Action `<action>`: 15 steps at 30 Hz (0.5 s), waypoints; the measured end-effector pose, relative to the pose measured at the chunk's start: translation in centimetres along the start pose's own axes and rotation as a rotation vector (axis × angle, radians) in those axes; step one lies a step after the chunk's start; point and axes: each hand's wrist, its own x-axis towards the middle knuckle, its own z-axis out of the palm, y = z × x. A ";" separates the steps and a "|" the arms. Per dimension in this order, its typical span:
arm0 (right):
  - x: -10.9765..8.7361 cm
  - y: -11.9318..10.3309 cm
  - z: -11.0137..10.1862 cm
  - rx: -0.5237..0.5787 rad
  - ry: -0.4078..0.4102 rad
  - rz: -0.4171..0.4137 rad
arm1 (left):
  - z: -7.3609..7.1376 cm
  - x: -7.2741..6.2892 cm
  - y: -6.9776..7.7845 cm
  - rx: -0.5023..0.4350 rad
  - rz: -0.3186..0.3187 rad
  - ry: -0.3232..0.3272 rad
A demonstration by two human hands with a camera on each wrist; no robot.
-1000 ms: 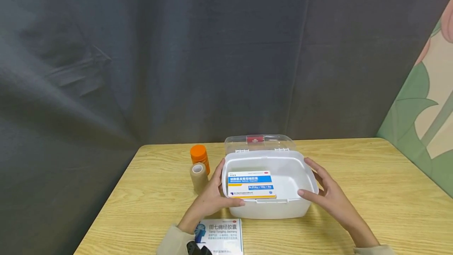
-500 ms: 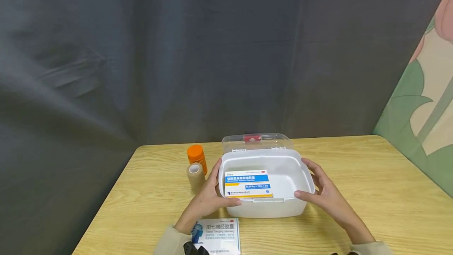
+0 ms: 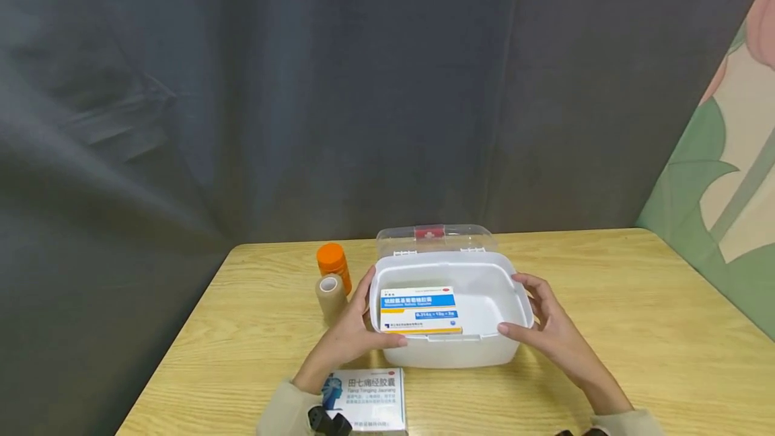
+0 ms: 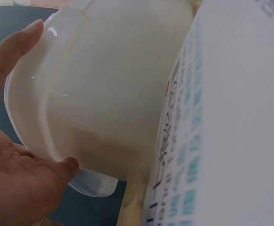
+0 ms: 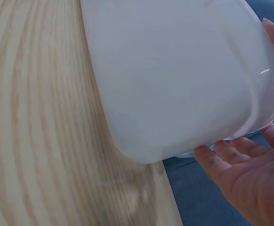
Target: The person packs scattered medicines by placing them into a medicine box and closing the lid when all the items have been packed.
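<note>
Head view: left hand [image 3: 351,336] and right hand [image 3: 552,330] keeping hold of an open white box [image 3: 451,355]

Head view: Both hands are gripping the white box by opposite ends, thumbs along the near rim and fingers around the sides. It is sitting mid-bench [image 3: 605,295], its clear lid [image 3: 469,239] hanging back behind it. Inside, at left, a blue-and-orange-striped carton [image 3: 418,309] is lying flat side up. Beside the left hand, a tan roll [image 3: 331,301] and an orange bottle [image 3: 332,259] are standing upright; a white carton [image 3: 375,397] is lying in front, partly behind the left wrist. Over the last second the whole scene is drifting slightly, apparently from head motion, while the grip and contents are staying the same. The work seems to be pausing at a steadying hold, with one carton inside.

Left wrist view: Fingertips are touching the box near its rim, and the white carton is looming close at right.

Right wrist view: Bent fingers are supporting the box's outer wall beneath the rim; the thumb is showing only partly.
</note>
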 end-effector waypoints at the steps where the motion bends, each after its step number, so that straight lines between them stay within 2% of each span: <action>1: 0.0 0.0 0.0 -0.001 0.003 0.004 | 0.0 0.0 0.1 -0.001 0.001 -0.003; 6: 0.1 0.0 0.1 -0.004 0.013 0.008 | -0.1 0.0 0.4 0.024 0.014 -0.006; 15: 0.2 0.1 0.1 0.010 0.007 0.019 | -0.2 -0.2 1.0 0.092 -0.020 0.018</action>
